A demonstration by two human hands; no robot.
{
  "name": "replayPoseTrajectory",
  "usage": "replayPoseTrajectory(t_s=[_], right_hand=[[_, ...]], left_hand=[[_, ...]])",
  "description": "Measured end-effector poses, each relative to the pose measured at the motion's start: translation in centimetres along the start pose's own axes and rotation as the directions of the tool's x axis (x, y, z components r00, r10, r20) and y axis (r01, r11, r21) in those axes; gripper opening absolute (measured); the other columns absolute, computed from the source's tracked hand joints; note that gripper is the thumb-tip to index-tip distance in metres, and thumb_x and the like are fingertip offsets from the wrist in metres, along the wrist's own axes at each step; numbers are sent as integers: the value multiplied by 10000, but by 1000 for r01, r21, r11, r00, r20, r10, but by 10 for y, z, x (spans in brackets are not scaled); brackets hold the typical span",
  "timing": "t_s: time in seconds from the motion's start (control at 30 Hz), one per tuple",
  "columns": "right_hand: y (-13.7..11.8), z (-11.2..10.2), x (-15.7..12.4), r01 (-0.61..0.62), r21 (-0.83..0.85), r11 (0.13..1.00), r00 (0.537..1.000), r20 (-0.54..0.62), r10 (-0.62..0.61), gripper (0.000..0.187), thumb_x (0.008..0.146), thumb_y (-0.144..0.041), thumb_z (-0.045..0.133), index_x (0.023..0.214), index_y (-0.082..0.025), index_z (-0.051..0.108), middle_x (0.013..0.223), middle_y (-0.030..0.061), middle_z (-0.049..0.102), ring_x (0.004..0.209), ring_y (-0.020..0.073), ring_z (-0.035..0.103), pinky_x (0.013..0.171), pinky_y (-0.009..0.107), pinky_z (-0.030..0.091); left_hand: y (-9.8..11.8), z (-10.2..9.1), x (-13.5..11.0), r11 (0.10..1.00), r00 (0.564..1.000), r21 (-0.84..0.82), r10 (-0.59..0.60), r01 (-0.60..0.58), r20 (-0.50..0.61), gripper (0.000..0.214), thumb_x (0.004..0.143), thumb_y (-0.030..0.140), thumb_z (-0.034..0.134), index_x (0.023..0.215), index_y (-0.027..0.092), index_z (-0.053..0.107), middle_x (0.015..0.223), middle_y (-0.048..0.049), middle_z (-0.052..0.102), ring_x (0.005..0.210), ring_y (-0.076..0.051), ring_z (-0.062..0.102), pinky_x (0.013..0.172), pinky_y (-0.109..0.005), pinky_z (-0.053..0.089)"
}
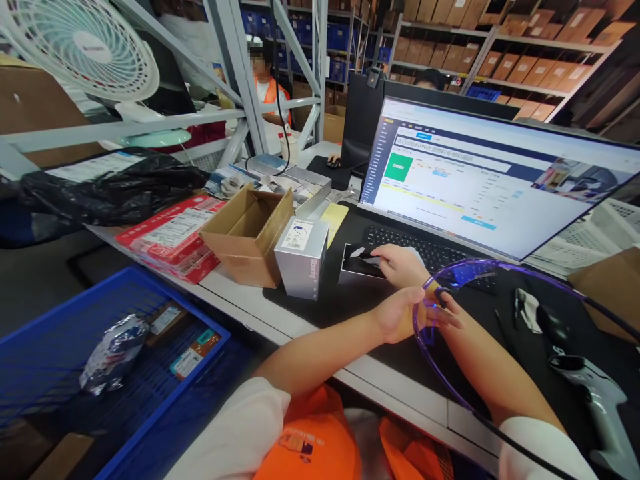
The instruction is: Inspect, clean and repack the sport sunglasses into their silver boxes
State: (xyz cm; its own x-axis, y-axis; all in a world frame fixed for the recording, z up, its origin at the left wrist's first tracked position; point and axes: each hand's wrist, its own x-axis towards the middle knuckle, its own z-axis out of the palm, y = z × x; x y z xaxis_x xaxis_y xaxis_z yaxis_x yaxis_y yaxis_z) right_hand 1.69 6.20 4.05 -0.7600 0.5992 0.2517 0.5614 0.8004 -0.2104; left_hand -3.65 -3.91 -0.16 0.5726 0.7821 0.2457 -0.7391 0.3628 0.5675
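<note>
My left hand (400, 315) is closed around a translucent purple cable loop (419, 330) that glows blue near my fingers and runs into black cable on the right. Beyond it, my right hand (404, 265) reaches across with its fingers pinched at the top of a small open box (364, 275). Dark, shiny material (361, 255) shows inside that box; what the fingertips grip is hidden. To the left stands a silver carton (303, 267) with a white label, touching an open brown cardboard box (245, 243).
A monitor (465, 180) and keyboard (430, 247) stand behind my hands. A barcode scanner (595, 393) lies right. Red parcels (170, 233), a black bag (110, 190) and a fan (90, 50) are left, above a blue crate (125, 277). A person (273, 90) sits beyond the frame.
</note>
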Motion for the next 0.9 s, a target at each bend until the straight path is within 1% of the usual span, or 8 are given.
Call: replayPoseTrajectory(t_s=[0.07, 0.3, 0.37, 0.47, 0.57, 0.67, 0.77, 0.9], right_hand=[[4, -1, -1, -30, -105, 994, 999, -20, 28, 371, 904, -104, 477, 1138, -134, 762, 1179, 131, 757, 1173, 272, 660, 1037, 433, 485], [1, 11, 3, 70, -175, 982, 962, 272, -20, 425, 904, -128, 485, 1260, -211, 700, 1169, 114, 764, 1443, 324, 448, 1176, 687, 214], [11, 5, -6, 97, -101, 990, 984, 162, -79, 397, 890, -145, 489, 1210, -217, 712, 1201, 99, 752, 1438, 322, 454, 1189, 693, 181], [40, -12, -36, 67, 60, 996, 977, -205, -53, 319, 892, -242, 512, 1124, -208, 728, 1227, 97, 732, 1332, 318, 551, 1169, 613, 298], [68, -31, -78, -153, 295, 943, 818, -498, 288, 278, 885, -317, 535, 1019, -182, 738, 1032, 104, 746, 1021, 277, 678, 974, 489, 497], [78, -51, -124, -205, 504, 839, 669, -554, 496, 416, 890, -422, 566, 1199, -181, 704, 838, 49, 678, 780, 217, 641, 801, 398, 534], [64, -71, -161, -167, 484, 859, 753, -500, 428, 609, 900, -537, 583, 1414, -211, 598, 852, 40, 651, 726, 199, 604, 721, 356, 518], [39, -84, -180, -238, 242, 941, 838, -439, 325, 412, 953, -556, 540, 984, -219, 775, 831, 73, 691, 747, 210, 625, 737, 353, 502]], left_hand=[[1, 0, 0, 1000, 1000, -12, -6, 6, -20, 473, 825, 564, 643, 1021, 135, 672, 1109, -198, 756, 1259, -388, 648, 1051, -467, 441], [7, 2, -1, 999, 996, -16, 34, -35, -81, 458, 796, 551, 686, 992, 137, 671, 1048, -176, 761, 1121, -369, 717, 975, -427, 476], [11, 4, -2, 999, 993, -7, 41, -42, -113, 460, 816, 558, 661, 994, 134, 672, 1034, -174, 755, 1132, -371, 711, 993, -435, 469], [19, 6, -2, 997, 987, -38, 64, -71, -150, 437, 831, 552, 657, 979, 142, 685, 987, -137, 754, 1018, -328, 744, 953, -402, 488], [23, 4, 0, 994, 976, -99, 18, -40, -216, 439, 896, 563, 584, 946, 142, 695, 915, -104, 753, 867, -267, 757, 891, -363, 502], [21, -3, 3, 991, 960, -121, -95, 65, -264, 530, 949, 607, 485, 921, 124, 703, 838, -103, 755, 778, -248, 755, 819, -341, 507], [18, -11, 5, 973, 940, -102, -226, 206, -254, 572, 943, 629, 483, 888, 107, 712, 769, -101, 755, 721, -246, 757, 769, -324, 513], [15, -16, 8, 924, 887, -44, -378, 380, -265, 596, 912, 653, 498, 873, 103, 722, 736, -99, 755, 696, -247, 761, 753, -330, 538]])
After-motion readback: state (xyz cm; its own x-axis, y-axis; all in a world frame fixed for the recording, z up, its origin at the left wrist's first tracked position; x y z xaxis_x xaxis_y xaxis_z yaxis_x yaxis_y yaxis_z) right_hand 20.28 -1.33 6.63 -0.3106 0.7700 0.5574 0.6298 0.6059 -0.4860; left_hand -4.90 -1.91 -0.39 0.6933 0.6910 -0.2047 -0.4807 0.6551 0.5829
